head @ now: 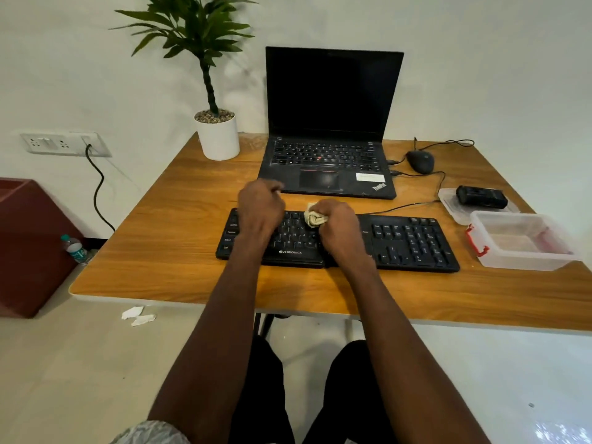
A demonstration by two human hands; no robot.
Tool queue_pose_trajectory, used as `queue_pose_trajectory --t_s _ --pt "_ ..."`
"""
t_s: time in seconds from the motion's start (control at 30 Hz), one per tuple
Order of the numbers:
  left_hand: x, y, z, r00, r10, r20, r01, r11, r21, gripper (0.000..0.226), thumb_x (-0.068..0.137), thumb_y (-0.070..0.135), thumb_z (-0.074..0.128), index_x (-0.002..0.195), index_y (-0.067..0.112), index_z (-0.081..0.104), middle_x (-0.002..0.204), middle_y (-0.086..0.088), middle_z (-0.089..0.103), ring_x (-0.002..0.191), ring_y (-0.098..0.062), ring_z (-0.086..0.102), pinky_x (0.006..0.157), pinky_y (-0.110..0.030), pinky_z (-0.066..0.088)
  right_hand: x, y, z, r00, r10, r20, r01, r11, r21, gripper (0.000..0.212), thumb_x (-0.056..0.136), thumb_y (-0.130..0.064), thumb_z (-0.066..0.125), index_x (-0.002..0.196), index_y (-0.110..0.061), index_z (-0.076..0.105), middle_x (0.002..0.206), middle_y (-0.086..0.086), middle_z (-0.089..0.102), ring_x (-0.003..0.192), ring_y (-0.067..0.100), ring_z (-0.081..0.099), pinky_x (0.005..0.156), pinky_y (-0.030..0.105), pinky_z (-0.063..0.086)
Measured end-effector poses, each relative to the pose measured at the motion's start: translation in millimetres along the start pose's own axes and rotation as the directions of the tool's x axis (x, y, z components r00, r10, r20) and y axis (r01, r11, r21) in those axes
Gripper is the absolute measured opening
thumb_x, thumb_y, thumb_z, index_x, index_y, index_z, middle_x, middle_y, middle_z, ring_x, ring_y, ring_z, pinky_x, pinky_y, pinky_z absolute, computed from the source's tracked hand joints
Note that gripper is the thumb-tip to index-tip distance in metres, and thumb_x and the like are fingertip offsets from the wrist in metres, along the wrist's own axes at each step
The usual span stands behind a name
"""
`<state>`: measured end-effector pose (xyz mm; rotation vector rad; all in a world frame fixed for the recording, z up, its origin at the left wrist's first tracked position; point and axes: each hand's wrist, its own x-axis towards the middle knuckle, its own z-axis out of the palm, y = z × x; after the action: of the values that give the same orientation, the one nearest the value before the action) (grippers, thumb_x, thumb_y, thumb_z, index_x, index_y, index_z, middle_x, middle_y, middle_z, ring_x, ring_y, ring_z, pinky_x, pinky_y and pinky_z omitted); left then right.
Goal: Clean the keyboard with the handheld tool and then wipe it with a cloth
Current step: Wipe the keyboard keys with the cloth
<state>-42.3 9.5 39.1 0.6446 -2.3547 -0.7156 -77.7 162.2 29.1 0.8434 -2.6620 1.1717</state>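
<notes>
The black keyboard [413,241] lay flat on the wooden table [179,238], near the front edge and just in front of the laptop [330,123]. The right hand [339,229] was over the middle keys, and its fingers were curled tight round a balled-up pale cloth [312,217]. The cloth sat on the keys near the top row. The left hand [259,208] was over the left part of the keyboard with its fingers bent down past the far edge; I could not tell if it held anything. The laptop was open and its screen was dark. A black mouse [420,161] lay to the right of the laptop, with its wire running across the table. Farther right, a small black tool [481,197] rested on a clear lid [450,206], and a clear box [522,240] with a red clip stood just beside the keyboard's right end. A plant [205,36] in a white pot [218,136] stood at the back left of the table
</notes>
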Motion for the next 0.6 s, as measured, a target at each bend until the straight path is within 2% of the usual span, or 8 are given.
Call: queue_pose_trajectory --t_s 0.03,0.1,0.2,0.27,0.33,0.4,0.47,0.6 --pt "-0.6 12.7 8.0 0.995 0.055 0.086 -0.053 0.998 -0.026 0.027 0.093 0.008 0.054 0.114 0.015 0.070 0.119 -0.004 0.069 0.105 -0.017 0.064 0.094 -0.031 0.047 -1.1 3.6 -3.2 0.999 0.007 -0.034 -0.007 1.000 0.023 0.030 0.086 0.006 0.053 0.104 -0.007 0.073 0.109 0.009 0.070 0.099 0.023 0.062 0.084 0.028 0.047" --pt "-1.1 29.5 22.3 0.962 0.112 0.251 -0.119 0.993 0.013 0.028 0.092 0.009 0.054 0.114 0.016 0.070 0.119 -0.004 0.069 0.106 -0.019 0.063 0.094 -0.035 0.050 -3.2 21.7 -18.8 0.977 0.115 -0.178 -0.116 0.993 0.004 0.027 0.088 0.002 0.052 0.103 -0.008 0.072 0.106 0.010 0.069 0.099 0.025 0.061 0.082 0.032 0.048" --pt "3.3 38.8 39.0 0.912 0.094 0.399 -0.138 0.987 0.084 0.023 0.091 0.015 0.056 0.107 0.017 0.073 0.110 -0.003 0.071 0.098 -0.019 0.064 0.088 -0.036 0.052 -5.9 53.7 -41.6 0.890 0.261 -0.373 -0.328 0.936 -0.129 0.029 0.090 0.001 0.049 0.107 -0.007 0.071 0.105 0.013 0.066 0.100 0.029 0.054 0.075 0.031 0.038" --pt "4.9 44.4 45.2 0.899 0.075 0.431 -0.140 0.983 0.121 0.020 0.091 0.019 0.058 0.102 0.017 0.074 0.103 -0.003 0.072 0.093 -0.019 0.065 0.083 -0.035 0.053 0.3 55.5 -37.9 0.897 0.262 -0.356 -0.325 0.937 -0.129 0.029 0.088 -0.001 0.052 0.107 -0.009 0.072 0.102 0.012 0.068 0.095 0.026 0.055 0.073 0.030 0.039" --pt "5.6 58.4 57.6 0.880 0.064 0.471 -0.136 0.983 0.120 0.019 0.090 0.021 0.058 0.098 0.016 0.075 0.095 -0.004 0.073 0.085 -0.020 0.066 0.079 -0.036 0.055 3.3 49.4 -31.2 0.966 0.171 -0.193 -0.193 0.976 -0.102 0.023 0.085 -0.005 0.055 0.095 -0.014 0.074 0.091 0.005 0.070 0.084 0.021 0.058 0.066 0.029 0.043" --pt "5.9 67.4 68.9 0.870 0.041 0.491 -0.117 0.985 0.126 0.019 0.088 0.021 0.057 0.094 0.013 0.074 0.089 -0.006 0.072 0.077 -0.020 0.065 0.076 -0.038 0.057 2.8 49.7 -26.3 0.993 0.069 -0.095 -0.079 0.992 -0.099 0.023 0.082 -0.004 0.054 0.087 -0.016 0.074 0.083 0.003 0.069 0.079 0.022 0.059 0.063 0.031 0.046" --pt "9.1 68.7 77.1 0.869 -0.008 0.495 -0.076 0.986 0.150 0.018 0.087 0.022 0.059 0.093 0.013 0.072 0.088 -0.006 0.071 0.075 -0.021 0.065 0.076 -0.040 0.057 1.0 59.9 -38.3 0.979 0.129 -0.159 -0.144 0.986 -0.089 0.021 0.086 -0.008 0.055 0.089 -0.016 0.074 0.085 0.004 0.069 0.081 0.021 0.059 0.065 0.031 0.047" --pt "12.8 68.6 78.3 0.868 -0.055 0.494 -0.046 0.981 0.190 0.013 0.088 0.021 0.062 0.086 0.010 0.068 0.082 -0.005 0.067 0.074 -0.019 0.063 0.073 -0.037 0.055 2.4 96.4 -71.7 0.864 0.349 -0.362 -0.420 0.898 -0.136 0.025 0.088 -0.004 0.051 0.090 -0.014 0.074 0.089 0.014 0.068 0.089 0.029 0.057 0.066 0.030 0.041"
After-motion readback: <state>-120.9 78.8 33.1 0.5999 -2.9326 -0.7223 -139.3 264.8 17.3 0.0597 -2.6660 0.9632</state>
